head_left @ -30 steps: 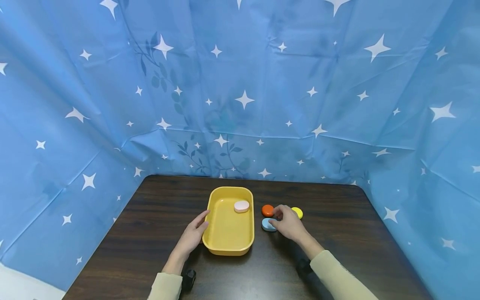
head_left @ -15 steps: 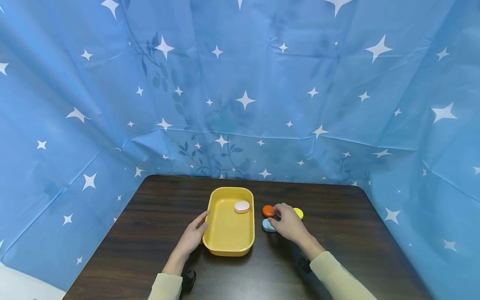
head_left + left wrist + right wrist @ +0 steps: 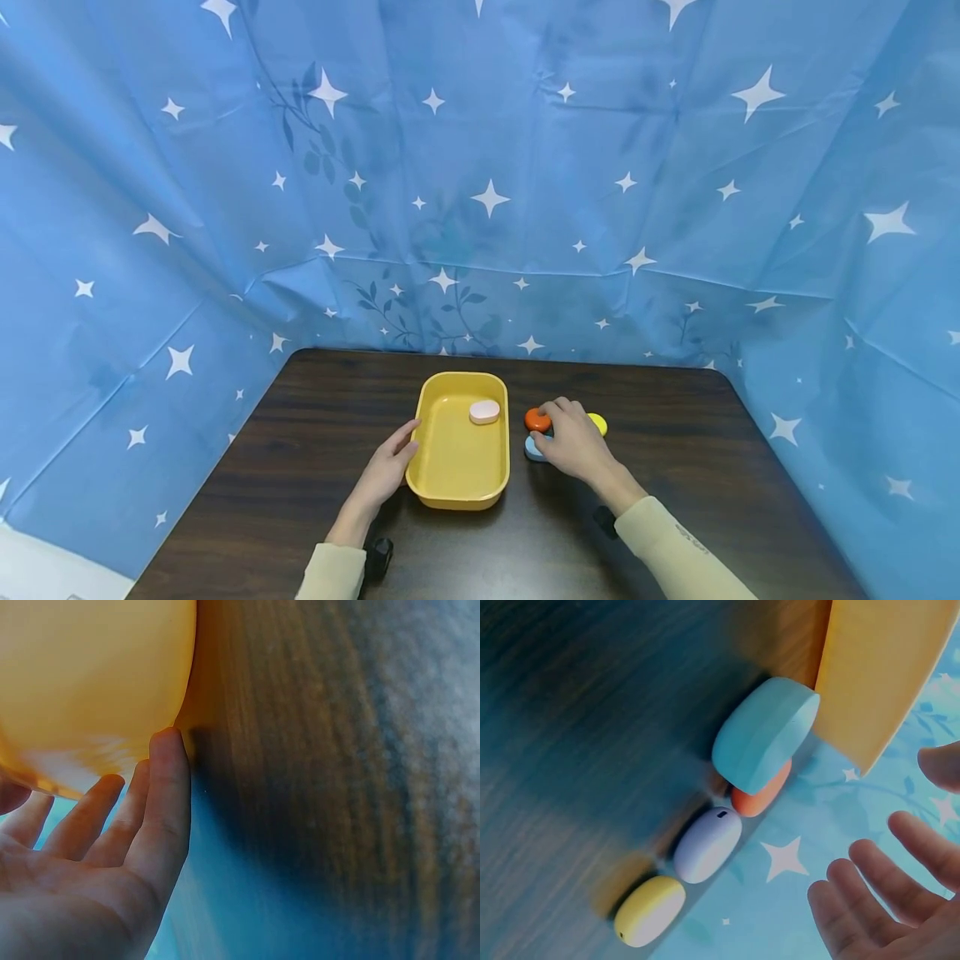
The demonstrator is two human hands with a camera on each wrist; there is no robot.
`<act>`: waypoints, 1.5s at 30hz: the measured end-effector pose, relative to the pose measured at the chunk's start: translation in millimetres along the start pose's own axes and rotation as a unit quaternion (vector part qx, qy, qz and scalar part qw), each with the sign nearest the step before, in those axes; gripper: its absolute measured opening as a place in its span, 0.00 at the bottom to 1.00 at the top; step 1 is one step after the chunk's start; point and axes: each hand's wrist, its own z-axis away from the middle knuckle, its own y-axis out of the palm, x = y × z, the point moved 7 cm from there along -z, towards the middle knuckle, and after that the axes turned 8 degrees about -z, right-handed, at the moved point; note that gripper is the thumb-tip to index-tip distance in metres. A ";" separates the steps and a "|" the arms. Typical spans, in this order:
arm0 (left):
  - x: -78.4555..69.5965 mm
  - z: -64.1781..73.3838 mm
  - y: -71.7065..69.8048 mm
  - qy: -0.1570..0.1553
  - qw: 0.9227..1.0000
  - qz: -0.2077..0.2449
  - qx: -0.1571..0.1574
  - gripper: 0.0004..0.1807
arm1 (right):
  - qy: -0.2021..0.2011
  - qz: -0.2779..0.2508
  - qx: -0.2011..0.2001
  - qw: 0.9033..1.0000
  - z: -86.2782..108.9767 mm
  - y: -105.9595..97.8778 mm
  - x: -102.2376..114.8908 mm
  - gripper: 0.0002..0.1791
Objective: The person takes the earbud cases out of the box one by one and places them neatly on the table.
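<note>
My left hand rests its fairly straight fingertips against the left side of a yellow tray; the left wrist view shows the fingertips at its wall. A pale pink oval piece lies inside the tray. To the tray's right, my right hand hovers over a small group of smooth rounded pieces, its fingers loosely bent and apart. These are a light blue oval, an orange-red piece, a lavender piece with a small dark hole, and a yellow piece. The head view hides the lavender one behind the hand.
A dark wood-grain table carries everything. Behind it and at both sides hangs a blue curtain with white stars. Each wrist wears a small black device, such as the left device.
My right hand has shifted slightly away from me over the pieces, covering more of the blue oval. The left hand, tray and pieces look unmoved.
</note>
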 end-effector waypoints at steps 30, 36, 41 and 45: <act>0.7 -2.2 0.2 -0.001 1.000 0.005 0.001 0.26 | -0.037 0.039 0.054 0.997 -14.1 -0.6 37.2 0.22; 0.7 -2.4 -0.4 0.000 1.000 0.013 0.002 0.26 | -0.056 0.042 0.048 0.996 -16.5 -1.5 45.7 0.21; 1.1 -2.2 -0.6 -0.001 1.000 0.017 0.002 0.26 | -0.060 0.044 0.052 0.996 -19.4 -1.0 53.6 0.20; 0.4 -1.6 -0.7 0.001 1.000 0.015 0.003 0.26 | -0.064 0.050 0.060 0.995 -22.2 1.5 58.6 0.22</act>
